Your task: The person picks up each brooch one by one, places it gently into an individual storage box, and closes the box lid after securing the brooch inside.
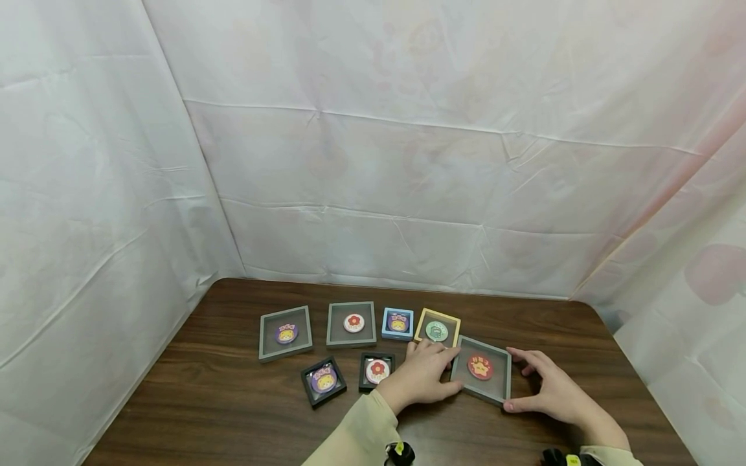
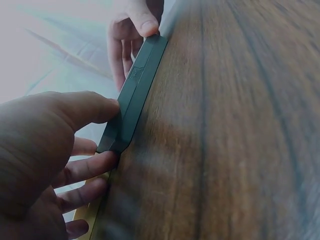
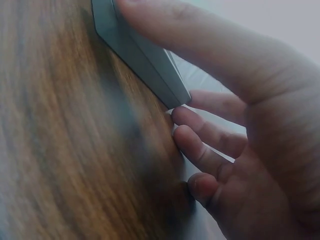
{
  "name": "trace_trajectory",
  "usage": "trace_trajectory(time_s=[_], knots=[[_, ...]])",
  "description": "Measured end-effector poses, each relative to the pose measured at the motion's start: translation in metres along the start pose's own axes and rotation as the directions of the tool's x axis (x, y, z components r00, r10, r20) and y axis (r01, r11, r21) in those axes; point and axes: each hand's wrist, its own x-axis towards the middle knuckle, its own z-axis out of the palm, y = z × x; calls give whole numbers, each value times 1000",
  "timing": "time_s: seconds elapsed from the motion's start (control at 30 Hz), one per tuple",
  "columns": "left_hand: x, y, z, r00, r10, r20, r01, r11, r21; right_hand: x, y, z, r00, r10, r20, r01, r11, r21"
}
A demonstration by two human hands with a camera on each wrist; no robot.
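A grey square display frame [image 1: 497, 387] with a red star badge [image 1: 480, 367] behind its clear window lies slightly turned on the table. My left hand [image 1: 418, 377] holds its left side; in the left wrist view the thumb is on the frame's edge [image 2: 134, 95] and fingers touch its near corner. From the right, my right hand [image 1: 550, 391] grips the frame, thumb at the lower corner and index finger at the upper one. The right wrist view shows the other fingers curled beside the grey edge [image 3: 145, 60]. A yellow frame [image 1: 449, 317] with a green badge touches the left fingers.
On the wooden table [image 1: 233, 414], two more grey frames [image 1: 283, 354] [image 1: 351, 343] and a small blue frame [image 1: 398, 336] stand in a back row. Two black frames [image 1: 324, 396] [image 1: 377, 356] lie nearer, one partly behind the left hand. White cloth [image 1: 361, 168] hangs behind.
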Motion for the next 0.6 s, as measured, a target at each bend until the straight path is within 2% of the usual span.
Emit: trace_trajectory(time_s=[0.6], knots=[[0, 2, 0, 1000, 14, 0, -14, 1000, 16, -3, 4, -1, 1000, 0, -7, 0, 1000, 20]])
